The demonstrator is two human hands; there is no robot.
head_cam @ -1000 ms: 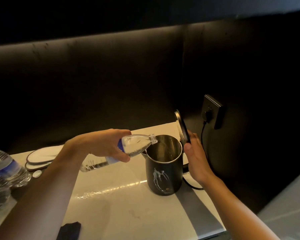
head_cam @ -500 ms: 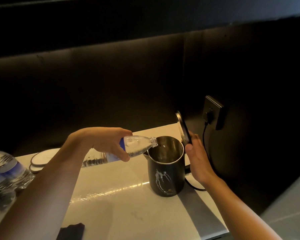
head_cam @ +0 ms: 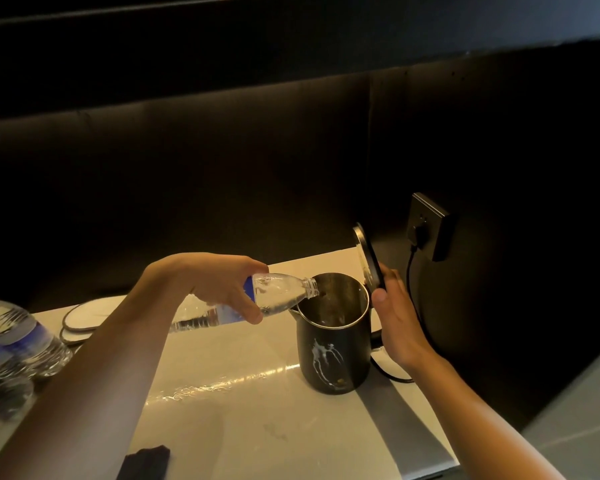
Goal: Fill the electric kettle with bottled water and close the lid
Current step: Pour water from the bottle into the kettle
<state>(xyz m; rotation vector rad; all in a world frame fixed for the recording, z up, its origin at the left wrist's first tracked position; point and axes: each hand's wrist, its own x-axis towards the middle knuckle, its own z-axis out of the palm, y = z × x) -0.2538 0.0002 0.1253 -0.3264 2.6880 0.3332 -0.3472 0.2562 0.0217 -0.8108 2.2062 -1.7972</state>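
A black electric kettle (head_cam: pixel 333 358) with a pale marbled mark stands on the white counter (head_cam: pixel 243 424), its steel inside showing. Its round lid (head_cam: pixel 368 259) stands upright at the right rim. My left hand (head_cam: pixel 219 287) grips a clear plastic water bottle (head_cam: pixel 274 296) with a blue label, lying almost level, its uncapped mouth over the kettle's left rim. My right hand (head_cam: pixel 394 313) rests behind the lid with the thumb at its lower edge, holding it up.
Two capped water bottles (head_cam: pixel 18 337) stand at the left counter edge. Flat round coasters (head_cam: pixel 84 318) lie behind my left arm. A wall socket (head_cam: pixel 430 225) with the kettle's black cord is on the dark wall at right. A dark cloth (head_cam: pixel 146 460) lies at the front.
The bottle's mouth has stayed at the kettle's rim while the bottle tilted slightly flatter. My right hand keeps its place on the upright lid. The view has shifted slightly.
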